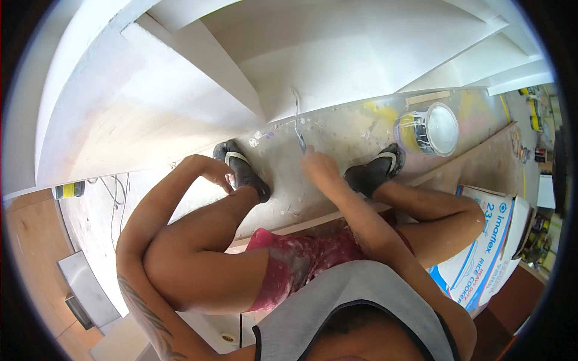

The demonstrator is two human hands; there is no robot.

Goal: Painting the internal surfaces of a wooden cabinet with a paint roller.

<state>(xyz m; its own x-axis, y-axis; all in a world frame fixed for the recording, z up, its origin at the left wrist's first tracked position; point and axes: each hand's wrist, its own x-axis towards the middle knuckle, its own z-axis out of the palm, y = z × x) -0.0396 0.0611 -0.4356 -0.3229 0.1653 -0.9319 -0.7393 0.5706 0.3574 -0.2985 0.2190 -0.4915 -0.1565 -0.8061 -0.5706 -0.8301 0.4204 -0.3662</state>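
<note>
My right hand (pixel 321 171) is closed around the lower end of a thin, paint-smeared tool (pixel 298 124). Its slim, wire-like shaft curves at the top and reaches the white cabinet panel (pixel 325 54); whether a roller or brush head sits at its tip I cannot make out. With the forearm across my left knee, my left hand (pixel 215 172) hangs beside my left ankle, its fingers curled in. A small pale pinkish spot shows at those fingertips, too small to name. To the right of my right foot, a paint pail (pixel 442 129) with white drips has white at its round top.
White cabinet boards (pixel 144 90) rise in front and to the left. A white and blue cardboard box (pixel 481 246) stands by my right knee, near a wooden board (pixel 481 159). Loose cables (pixel 114 195) lie at left. Paint spots mark the floor (pixel 289 198).
</note>
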